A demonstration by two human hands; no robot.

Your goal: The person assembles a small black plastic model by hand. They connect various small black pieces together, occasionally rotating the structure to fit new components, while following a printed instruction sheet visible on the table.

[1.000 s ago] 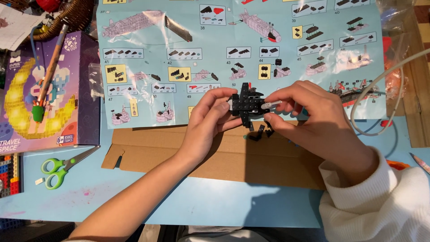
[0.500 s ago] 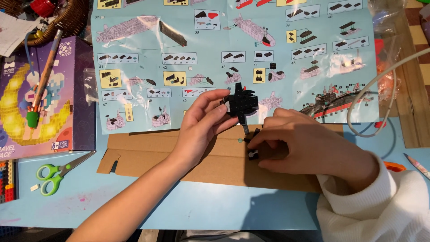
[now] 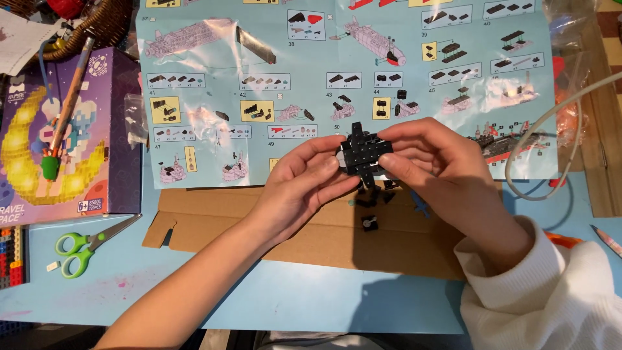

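Left hand [image 3: 301, 188]: pinching black brick assembly [image 3: 363, 152] at its left edge.
Right hand [image 3: 440, 172]: pinching its right edge.
Location: above cardboard sheet [image 3: 259, 223], over instruction sheet's [image 3: 272, 78] lower edge.
Open room: bare blue table [image 3: 162, 291] nearside.
Change: right hand back up from cardboard onto assembly.

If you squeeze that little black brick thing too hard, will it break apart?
Probably, a bit. The black brick model looks built from small clipped-together pieces, and loose black pieces lie on the cardboard below, so parts may pop off. It seems light: the left hand and right hand hold it with fingertips only. The bricks themselves look stiff.
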